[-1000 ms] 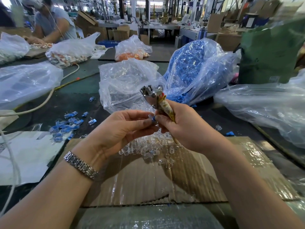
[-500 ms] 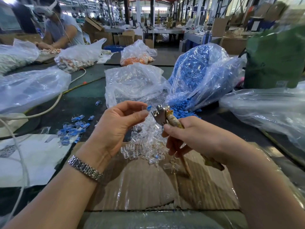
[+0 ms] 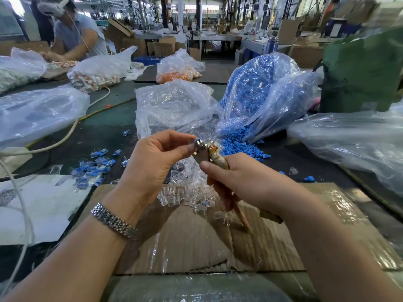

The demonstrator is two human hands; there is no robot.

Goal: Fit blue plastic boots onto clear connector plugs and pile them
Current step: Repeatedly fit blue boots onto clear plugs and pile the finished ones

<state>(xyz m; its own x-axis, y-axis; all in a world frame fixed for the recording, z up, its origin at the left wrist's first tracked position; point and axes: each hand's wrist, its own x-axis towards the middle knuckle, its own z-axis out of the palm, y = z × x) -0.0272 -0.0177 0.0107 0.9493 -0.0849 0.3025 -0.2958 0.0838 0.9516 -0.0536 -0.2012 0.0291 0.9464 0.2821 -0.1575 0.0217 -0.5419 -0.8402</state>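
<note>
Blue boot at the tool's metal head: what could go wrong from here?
1. The left hand only pinches the blue boot at its fingertips; it could slip and drop into the clear plugs below.
2. Those fingertips sit against the metal head of the tool in the right hand; squeezing might nip them.

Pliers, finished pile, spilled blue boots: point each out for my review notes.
pliers (image 3: pixel 201 151), head view, on the metal head.
finished pile (image 3: pixel 91 171), head view, on its middle.
spilled blue boots (image 3: pixel 239 147), head view, on the heap's middle.
</note>
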